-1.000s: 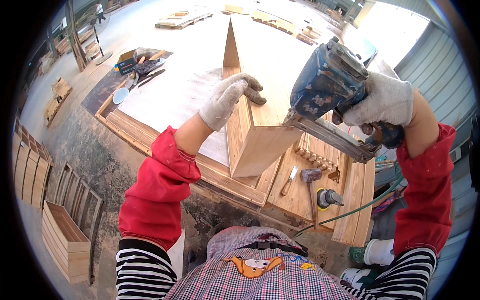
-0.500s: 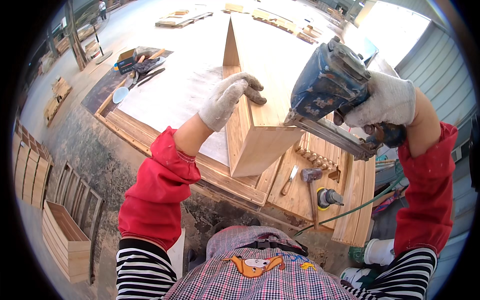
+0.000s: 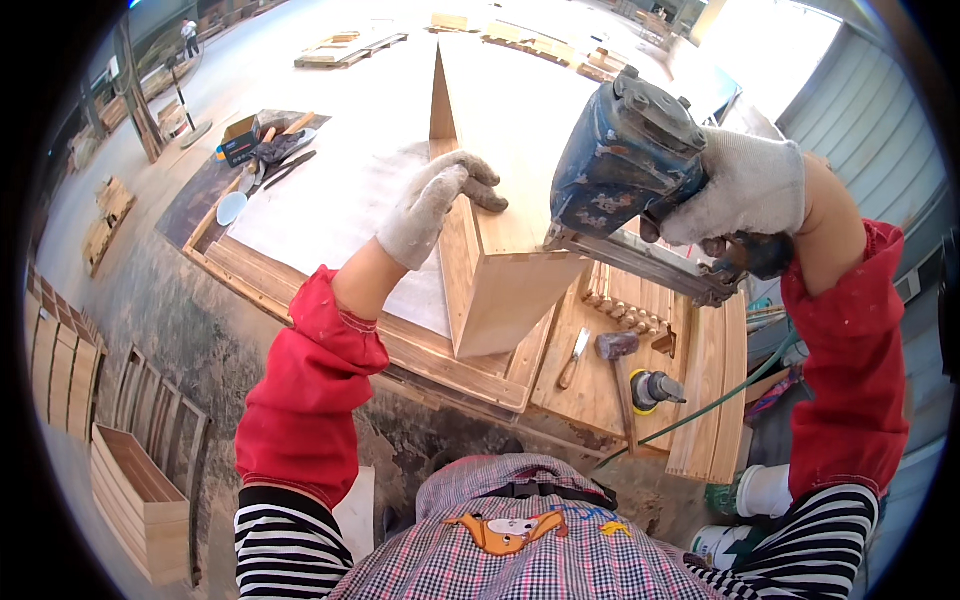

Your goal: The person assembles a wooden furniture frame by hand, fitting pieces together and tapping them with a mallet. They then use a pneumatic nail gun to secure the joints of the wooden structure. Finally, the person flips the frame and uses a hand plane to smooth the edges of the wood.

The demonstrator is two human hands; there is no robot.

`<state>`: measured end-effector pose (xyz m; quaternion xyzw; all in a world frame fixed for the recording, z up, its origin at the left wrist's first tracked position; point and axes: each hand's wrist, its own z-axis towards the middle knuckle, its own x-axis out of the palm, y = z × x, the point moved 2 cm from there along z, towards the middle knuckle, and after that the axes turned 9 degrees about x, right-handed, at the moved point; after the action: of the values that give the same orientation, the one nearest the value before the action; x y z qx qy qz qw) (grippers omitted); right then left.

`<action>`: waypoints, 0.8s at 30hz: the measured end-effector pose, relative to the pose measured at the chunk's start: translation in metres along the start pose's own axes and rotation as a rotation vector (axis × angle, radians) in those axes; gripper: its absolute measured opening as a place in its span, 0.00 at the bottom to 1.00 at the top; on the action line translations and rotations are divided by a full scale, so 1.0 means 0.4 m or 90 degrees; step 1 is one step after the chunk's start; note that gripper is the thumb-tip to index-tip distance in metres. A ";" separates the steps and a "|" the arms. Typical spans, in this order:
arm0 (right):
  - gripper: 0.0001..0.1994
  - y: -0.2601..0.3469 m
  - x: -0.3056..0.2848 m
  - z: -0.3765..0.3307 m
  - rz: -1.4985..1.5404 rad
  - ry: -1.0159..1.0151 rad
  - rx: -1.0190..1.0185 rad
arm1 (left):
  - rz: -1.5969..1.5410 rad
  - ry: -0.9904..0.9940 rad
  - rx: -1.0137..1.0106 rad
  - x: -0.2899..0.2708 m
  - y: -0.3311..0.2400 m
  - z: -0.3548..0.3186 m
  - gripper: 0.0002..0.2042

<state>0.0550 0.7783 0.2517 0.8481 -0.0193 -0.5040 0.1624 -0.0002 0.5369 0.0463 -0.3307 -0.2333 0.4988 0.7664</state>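
A pale wooden drawer box (image 3: 515,300) stands on its side on the worktable in front of me. My left hand (image 3: 437,207), in a whitish work glove, is closed over the box's upper edge near its close corner, fingers bent across the top panel. In my right hand (image 3: 742,190), also gloved, is a worn blue nail gun (image 3: 625,155), gripped by its handle. Its nose points left and sits at the box's upper right corner; whether it touches the wood I cannot tell. The trigger finger is partly hidden behind the tool.
A hammer (image 3: 617,348), a putty knife (image 3: 574,358), a yellow-and-grey sander (image 3: 655,390) and turned wooden pieces (image 3: 625,312) lie right of the box. A green hose (image 3: 715,405) runs along the right. Further left are a small carton (image 3: 240,140) and a white bowl (image 3: 231,208).
The whole view has shifted slightly, so box, hands and nail gun appear further left. My grip on the box and the nail gun's place at its corner look nearly unchanged.
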 end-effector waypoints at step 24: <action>0.15 -0.079 0.001 -0.013 0.075 -0.050 -0.020 | 0.058 0.002 0.003 0.013 -0.016 0.001 0.25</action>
<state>0.0555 0.8093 0.2444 0.8223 -0.0675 -0.5269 0.2039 0.0055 0.5401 0.0513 -0.3403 -0.2156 0.5329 0.7441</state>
